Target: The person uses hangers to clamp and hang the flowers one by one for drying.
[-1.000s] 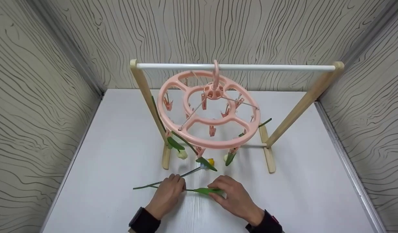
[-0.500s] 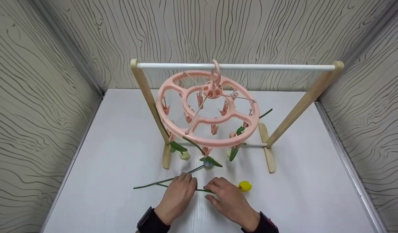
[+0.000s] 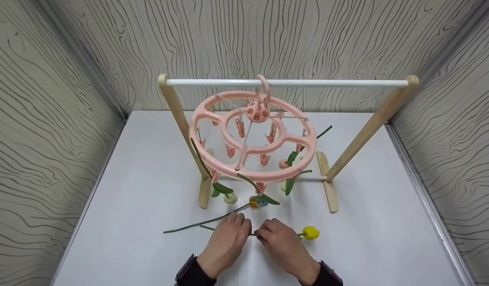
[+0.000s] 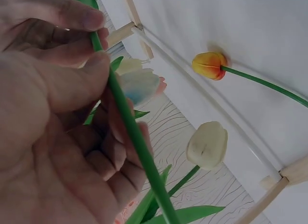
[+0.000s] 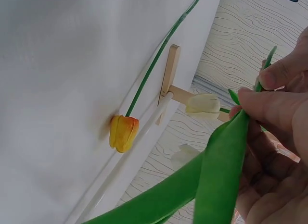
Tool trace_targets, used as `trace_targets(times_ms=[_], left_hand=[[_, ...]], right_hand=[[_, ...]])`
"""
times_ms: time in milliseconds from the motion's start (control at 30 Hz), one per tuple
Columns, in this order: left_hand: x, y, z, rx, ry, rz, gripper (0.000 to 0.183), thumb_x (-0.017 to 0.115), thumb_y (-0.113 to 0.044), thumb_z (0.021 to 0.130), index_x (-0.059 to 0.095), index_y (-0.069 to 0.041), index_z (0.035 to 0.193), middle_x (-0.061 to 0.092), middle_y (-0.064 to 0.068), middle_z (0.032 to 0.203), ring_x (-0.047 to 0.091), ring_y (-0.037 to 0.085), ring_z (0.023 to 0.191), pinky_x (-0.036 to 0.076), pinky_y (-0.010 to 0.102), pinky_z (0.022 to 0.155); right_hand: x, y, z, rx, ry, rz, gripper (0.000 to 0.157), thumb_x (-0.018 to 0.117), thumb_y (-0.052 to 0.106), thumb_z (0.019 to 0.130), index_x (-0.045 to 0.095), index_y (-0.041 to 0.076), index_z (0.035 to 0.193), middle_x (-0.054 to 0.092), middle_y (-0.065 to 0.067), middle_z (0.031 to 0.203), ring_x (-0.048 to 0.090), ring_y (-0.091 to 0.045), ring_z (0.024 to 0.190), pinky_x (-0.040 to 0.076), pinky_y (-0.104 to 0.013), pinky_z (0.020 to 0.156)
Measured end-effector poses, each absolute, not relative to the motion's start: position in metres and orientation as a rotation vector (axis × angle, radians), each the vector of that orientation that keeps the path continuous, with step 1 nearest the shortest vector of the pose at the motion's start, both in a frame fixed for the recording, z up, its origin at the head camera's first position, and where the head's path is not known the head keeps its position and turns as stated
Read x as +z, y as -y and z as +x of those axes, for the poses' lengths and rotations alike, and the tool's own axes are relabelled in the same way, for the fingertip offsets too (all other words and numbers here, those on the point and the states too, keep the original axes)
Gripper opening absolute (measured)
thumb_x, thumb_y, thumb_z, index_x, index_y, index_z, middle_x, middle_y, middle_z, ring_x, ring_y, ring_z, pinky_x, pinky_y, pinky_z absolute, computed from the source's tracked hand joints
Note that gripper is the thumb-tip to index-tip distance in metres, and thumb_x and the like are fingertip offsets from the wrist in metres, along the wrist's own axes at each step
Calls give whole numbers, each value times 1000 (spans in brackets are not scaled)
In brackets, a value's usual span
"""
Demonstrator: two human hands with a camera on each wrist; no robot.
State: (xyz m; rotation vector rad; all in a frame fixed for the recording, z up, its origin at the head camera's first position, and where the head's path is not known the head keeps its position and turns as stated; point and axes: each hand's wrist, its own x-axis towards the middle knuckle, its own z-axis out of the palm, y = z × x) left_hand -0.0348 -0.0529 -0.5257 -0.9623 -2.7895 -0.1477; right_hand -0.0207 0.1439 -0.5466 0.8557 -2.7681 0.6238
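Note:
Both hands hold one artificial tulip with a yellow bloom (image 3: 311, 232) low over the white table. My left hand (image 3: 228, 242) pinches its green stem (image 4: 137, 137) between thumb and fingers. Close beside it, my right hand (image 3: 286, 248) pinches the same stem where the long leaves (image 5: 221, 166) begin. The bloom sticks out to the right of the right hand. Behind the hands, an orange-yellow tulip (image 5: 124, 132) lies on the table, its stem running to the left. Above it, a round pink clip hanger (image 3: 264, 174) carries several tulips head down, among them a white tulip (image 3: 230, 198).
The hanger hooks over the white rod (image 3: 328, 83) of a wooden stand, whose right leg (image 3: 371, 131) slants down to a foot. Bare pink pegs (image 3: 264, 159) dangle inside the ring. Patterned walls (image 3: 236, 43) enclose the white table (image 3: 129, 178).
The left hand has slid right along the stem, nearer the right hand. The yellow bloom has come into sight and moved right. The hanger has turned and swung slightly.

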Motion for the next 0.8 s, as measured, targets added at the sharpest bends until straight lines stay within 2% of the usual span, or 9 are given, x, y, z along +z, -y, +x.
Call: trace_targets(times_ms=[100,200,300,500,633,800], left_hand=[[-519,57,-36,-361,2827,-933,11,82,-17,96,72,-16,99,68,-3,93,62,13,89,53,24,72],[-514,62,-35,-613,2768,-896,17,86,-20,94,74,-17,106,72,-4,101,66,13,98,59,29,84],[-513,66,-31,-778,2608,-914,20,90,-19,91,75,-21,105,74,-8,101,67,10,100,60,32,91],[-516,67,-23,-974,2374,-937,23,94,-16,86,76,-23,100,74,-13,96,64,5,94,54,26,86],[-519,67,-23,-1226,2395,-872,23,90,-13,90,75,-21,105,76,-11,99,67,6,94,58,23,82],[-525,61,-28,-1509,2400,-713,22,83,-13,97,71,-20,115,77,-5,105,72,8,95,64,25,84]], right_hand=[[-548,-149,-21,672,2739,823,13,89,5,88,84,13,98,71,5,88,61,-7,80,58,-18,69],[-549,-155,-21,786,2686,753,17,91,4,85,85,14,97,72,6,87,63,-5,80,59,-18,69],[-550,-162,-21,916,2618,696,21,92,1,82,84,14,95,73,7,87,64,-2,79,58,-16,68],[-546,-168,-19,1206,2590,566,22,88,-1,86,84,17,98,75,6,90,65,2,81,56,-15,65],[-541,-168,-17,1393,2569,466,18,85,6,91,84,21,101,77,7,91,69,0,83,60,-19,70],[-535,-165,-15,1620,2496,372,14,83,10,95,83,22,102,78,5,92,70,0,83,62,-20,72]])
